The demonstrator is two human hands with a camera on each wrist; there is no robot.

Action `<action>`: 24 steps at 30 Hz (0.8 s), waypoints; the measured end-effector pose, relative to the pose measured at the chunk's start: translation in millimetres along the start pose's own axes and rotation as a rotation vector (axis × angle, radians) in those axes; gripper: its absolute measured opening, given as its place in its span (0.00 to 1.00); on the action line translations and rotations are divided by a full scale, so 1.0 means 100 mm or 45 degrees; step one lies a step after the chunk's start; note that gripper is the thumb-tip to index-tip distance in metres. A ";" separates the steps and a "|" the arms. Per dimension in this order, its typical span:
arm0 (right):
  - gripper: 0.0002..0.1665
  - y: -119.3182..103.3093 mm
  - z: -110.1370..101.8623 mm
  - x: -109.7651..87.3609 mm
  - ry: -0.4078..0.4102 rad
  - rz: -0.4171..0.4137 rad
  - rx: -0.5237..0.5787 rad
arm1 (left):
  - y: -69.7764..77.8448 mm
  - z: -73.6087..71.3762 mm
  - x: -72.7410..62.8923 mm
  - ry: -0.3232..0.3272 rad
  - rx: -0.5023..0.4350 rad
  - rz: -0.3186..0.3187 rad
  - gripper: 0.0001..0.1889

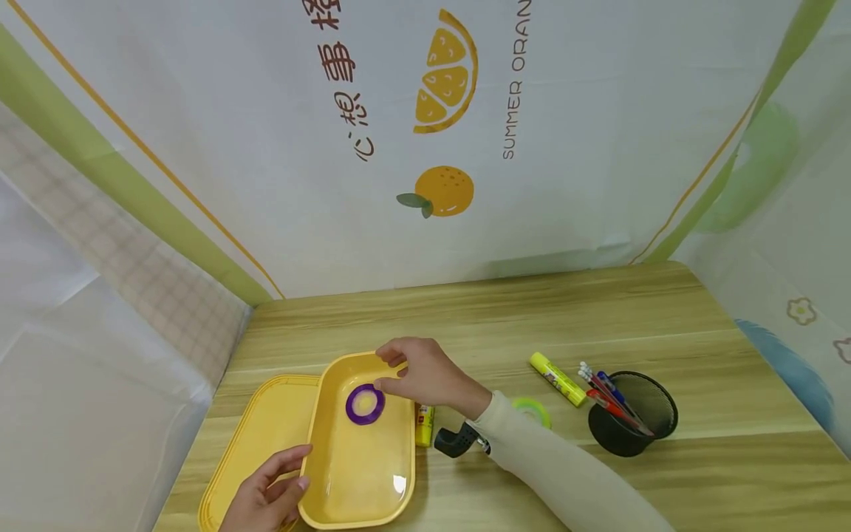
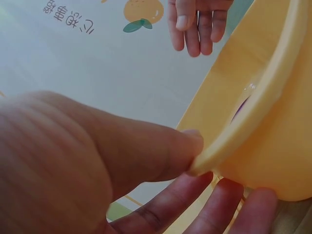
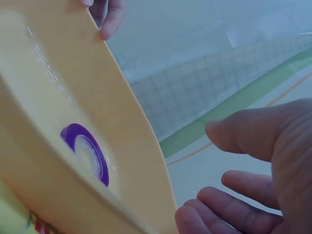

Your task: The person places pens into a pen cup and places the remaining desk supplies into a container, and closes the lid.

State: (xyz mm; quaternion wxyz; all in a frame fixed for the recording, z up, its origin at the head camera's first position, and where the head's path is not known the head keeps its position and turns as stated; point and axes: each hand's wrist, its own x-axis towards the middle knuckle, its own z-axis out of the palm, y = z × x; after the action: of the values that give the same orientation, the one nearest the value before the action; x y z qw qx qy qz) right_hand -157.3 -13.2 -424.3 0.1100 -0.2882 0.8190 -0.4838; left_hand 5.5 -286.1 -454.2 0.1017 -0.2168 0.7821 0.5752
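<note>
A yellow plastic box (image 1: pixel 362 473) stands open-topped on the table, with a purple roll of tape (image 1: pixel 365 404) lying flat inside near its far end. My left hand (image 1: pixel 269 491) pinches the box's left rim, thumb over the edge and fingers against the outside wall, as the left wrist view shows. Over the far right corner of the box hovers my right hand (image 1: pixel 428 373), thumb and fingers spread apart with nothing between them. In the right wrist view its fingers (image 3: pixel 234 207) are beside the box's end, and the tape roll (image 3: pixel 87 151) lies apart from them.
A yellow lid (image 1: pixel 255 436) lies left of the box. To the right are a yellow glue stick (image 1: pixel 558 380), another one (image 1: pixel 424 425) against the box, a green tape roll (image 1: pixel 534 411) partly behind my sleeve, and a black mesh pen holder (image 1: pixel 631 414) with pens and pencils.
</note>
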 end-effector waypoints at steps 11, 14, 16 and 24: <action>0.29 0.10 -0.13 -0.19 0.062 0.012 0.081 | 0.01 0.00 -0.01 -0.005 -0.002 -0.003 0.26; 0.30 0.17 -0.13 -0.22 0.078 0.021 0.098 | 0.00 0.00 0.00 -0.005 -0.007 -0.004 0.26; 0.30 0.20 -0.14 -0.25 0.093 0.032 0.106 | 0.00 0.00 0.00 -0.005 -0.010 -0.002 0.27; 0.30 0.26 -0.15 -0.33 0.134 0.083 0.123 | -0.01 -0.01 0.00 -0.003 -0.007 -0.009 0.27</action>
State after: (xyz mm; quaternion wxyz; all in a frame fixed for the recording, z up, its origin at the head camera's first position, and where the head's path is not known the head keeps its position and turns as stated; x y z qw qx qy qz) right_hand -147.3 26.8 -442.1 0.0962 -0.2297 0.8083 -0.5335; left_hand 5.8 -286.9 -454.7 0.1039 -0.2194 0.7796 0.5773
